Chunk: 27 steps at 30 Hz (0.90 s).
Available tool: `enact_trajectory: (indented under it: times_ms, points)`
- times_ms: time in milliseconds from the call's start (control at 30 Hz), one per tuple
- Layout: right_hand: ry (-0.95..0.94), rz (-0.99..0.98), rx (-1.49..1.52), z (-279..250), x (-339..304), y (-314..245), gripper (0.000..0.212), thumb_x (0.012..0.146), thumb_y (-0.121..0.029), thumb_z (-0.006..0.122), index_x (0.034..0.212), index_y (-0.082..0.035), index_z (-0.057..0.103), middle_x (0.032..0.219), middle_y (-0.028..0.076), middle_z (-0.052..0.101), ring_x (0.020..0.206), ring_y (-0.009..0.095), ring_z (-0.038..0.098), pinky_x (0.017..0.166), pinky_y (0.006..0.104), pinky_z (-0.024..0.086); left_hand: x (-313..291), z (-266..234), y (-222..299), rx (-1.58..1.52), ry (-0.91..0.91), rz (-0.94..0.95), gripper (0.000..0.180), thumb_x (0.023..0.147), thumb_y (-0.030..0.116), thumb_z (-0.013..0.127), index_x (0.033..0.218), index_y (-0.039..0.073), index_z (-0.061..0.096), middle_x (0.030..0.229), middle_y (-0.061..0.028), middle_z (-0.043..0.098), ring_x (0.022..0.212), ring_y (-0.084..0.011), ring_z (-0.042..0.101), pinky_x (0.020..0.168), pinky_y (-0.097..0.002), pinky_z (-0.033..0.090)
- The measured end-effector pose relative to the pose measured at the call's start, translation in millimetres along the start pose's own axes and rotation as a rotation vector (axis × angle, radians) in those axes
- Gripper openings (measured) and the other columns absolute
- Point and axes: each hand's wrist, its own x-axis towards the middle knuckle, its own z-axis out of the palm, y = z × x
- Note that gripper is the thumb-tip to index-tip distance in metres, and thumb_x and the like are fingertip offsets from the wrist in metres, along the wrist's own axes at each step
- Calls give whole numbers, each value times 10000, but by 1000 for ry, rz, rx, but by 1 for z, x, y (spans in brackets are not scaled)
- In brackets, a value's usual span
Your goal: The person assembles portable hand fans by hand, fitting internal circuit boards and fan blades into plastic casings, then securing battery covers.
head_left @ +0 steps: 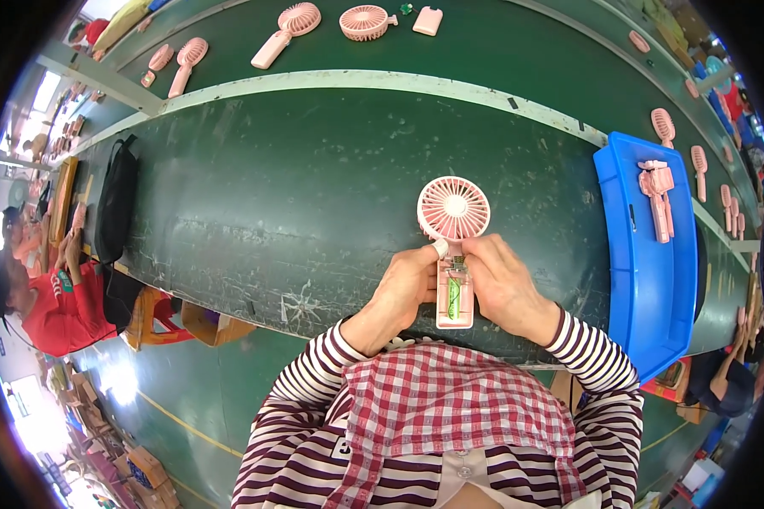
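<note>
A pink handheld fan [454,209] lies on the green workbench in front of me, its round grille pointing away from my body. Its handle is uncovered on top, so a green battery [454,299] and a small circuit board [453,263] show inside. My left hand [403,284] grips the fan's neck from the left, with a white covering on one fingertip. From the other side, my right hand [505,280] pinches the same neck between bent fingers. Both hands are closed on the fan.
A blue tray [645,280] on the right holds pink fan parts [656,199]. Beyond a pale rail [373,81], several pink fans [293,25] lie on a green belt. A black bag [116,199] lies at left, near a person in red [68,310].
</note>
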Motion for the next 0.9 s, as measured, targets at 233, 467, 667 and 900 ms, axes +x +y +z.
enact_trajectory:
  times_ms: [233,467,667,900]
  points:
    - [-40,4,-18,3,0,-3,279,639,-59,572,880,77,541,1022,139,480,919,264,493,769,349,438,0,-5,-7,173,13,53,326,847,194,560,1072,-40,532,929,-91,609,783,-177,618,716,-308,511]
    - [-68,26,3,4,-1,-3,285,651,-72,563,884,91,546,1023,140,479,917,262,485,770,353,430,3,-6,-12,223,-18,84,256,861,124,528,1054,-41,554,914,-87,610,790,-159,615,689,-286,519]
    - [34,28,-125,5,-2,-4,256,633,-107,585,848,30,558,925,102,504,855,234,505,743,357,401,5,-5,-17,184,-5,117,226,871,115,523,1035,-35,565,891,-68,610,774,-144,611,674,-279,523]
    - [20,70,-148,9,-5,-2,188,620,-119,594,772,-24,537,797,64,474,745,212,492,673,342,378,8,-6,-21,169,4,126,227,879,124,519,1033,-38,565,886,-64,607,775,-139,600,679,-278,518]
